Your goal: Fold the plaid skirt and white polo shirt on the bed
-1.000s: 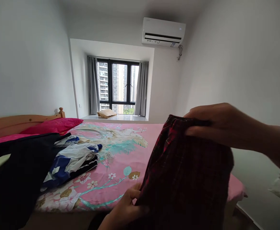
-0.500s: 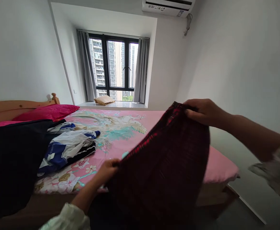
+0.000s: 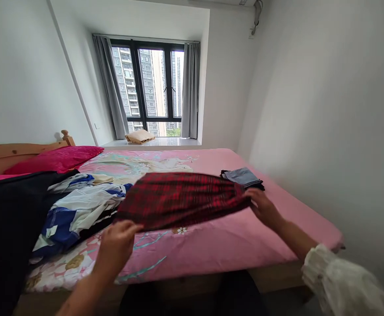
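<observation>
A red and black plaid skirt [image 3: 178,197] is stretched sideways over the pink floral bedsheet [image 3: 218,245]. My left hand [image 3: 117,239] pinches its near left corner. At the right, narrower end, my right hand [image 3: 262,206] grips the edge. The cloth looks partly laid on the bed, with its near edge held up between my hands. Just beyond my right hand lies a folded stack of dark and grey-blue clothes [image 3: 242,177], partly covered by the skirt.
Left on the bed is a heap of white and blue clothes [image 3: 83,204], beside a large black garment [image 3: 7,228]. A magenta pillow [image 3: 60,159] leans near the wooden headboard [image 3: 20,151]. On the window sill sits a beige folded cloth [image 3: 140,136].
The skirt has gone from hanging upright in front of me to being spread low across the bed. My right hand came down, and the folded stack is now visible.
</observation>
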`<action>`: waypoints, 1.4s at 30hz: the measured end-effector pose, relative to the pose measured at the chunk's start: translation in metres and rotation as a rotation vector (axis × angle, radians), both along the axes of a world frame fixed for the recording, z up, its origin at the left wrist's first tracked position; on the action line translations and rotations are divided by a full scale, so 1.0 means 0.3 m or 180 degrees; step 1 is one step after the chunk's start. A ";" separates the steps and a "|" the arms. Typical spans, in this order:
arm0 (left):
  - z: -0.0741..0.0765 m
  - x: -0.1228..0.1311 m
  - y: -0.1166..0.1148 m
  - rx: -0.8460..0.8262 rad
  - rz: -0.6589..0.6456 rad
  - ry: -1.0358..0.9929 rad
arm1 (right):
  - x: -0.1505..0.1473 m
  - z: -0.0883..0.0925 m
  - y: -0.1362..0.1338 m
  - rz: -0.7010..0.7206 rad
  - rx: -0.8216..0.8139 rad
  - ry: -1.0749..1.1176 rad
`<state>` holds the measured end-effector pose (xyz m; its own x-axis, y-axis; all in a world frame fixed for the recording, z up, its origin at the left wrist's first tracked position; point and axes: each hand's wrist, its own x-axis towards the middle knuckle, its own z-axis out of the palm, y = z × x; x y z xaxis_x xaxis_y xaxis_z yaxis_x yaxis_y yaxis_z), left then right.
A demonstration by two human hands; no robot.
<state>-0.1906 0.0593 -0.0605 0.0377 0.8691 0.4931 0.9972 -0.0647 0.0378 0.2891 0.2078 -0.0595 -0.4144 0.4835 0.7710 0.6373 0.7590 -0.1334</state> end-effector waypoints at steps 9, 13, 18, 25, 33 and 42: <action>-0.444 -0.099 -0.167 -0.0416 -0.0015 -0.0610 | 0.057 -0.546 -0.147 -0.1193 -0.2778 0.1953; -0.369 0.022 -0.060 -0.0068 -0.0447 -0.0977 | -0.021 -0.434 -0.100 -0.1001 -0.3870 0.2305; -0.289 0.371 0.134 -0.0829 -0.1021 -0.0866 | -0.119 -0.358 -0.081 -0.0673 -0.4267 0.2684; -0.280 0.679 0.376 -0.1762 -0.0888 -0.0856 | -0.150 -0.303 -0.191 0.0589 -0.4800 0.4047; -0.419 0.765 0.412 -0.1863 -0.1012 -0.2133 | -0.224 -0.176 -0.219 0.0337 -0.4458 0.4225; -0.478 0.672 0.106 -0.1240 -0.0622 -0.5901 | -0.600 -0.024 -0.093 0.0043 -0.3920 0.3264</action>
<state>0.0109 0.0912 -0.2039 -0.1361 0.9757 -0.1716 -0.3281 0.1191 0.9371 0.1091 0.1798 -0.0668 -0.0008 0.9921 -0.1253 -0.1077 -0.1247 -0.9863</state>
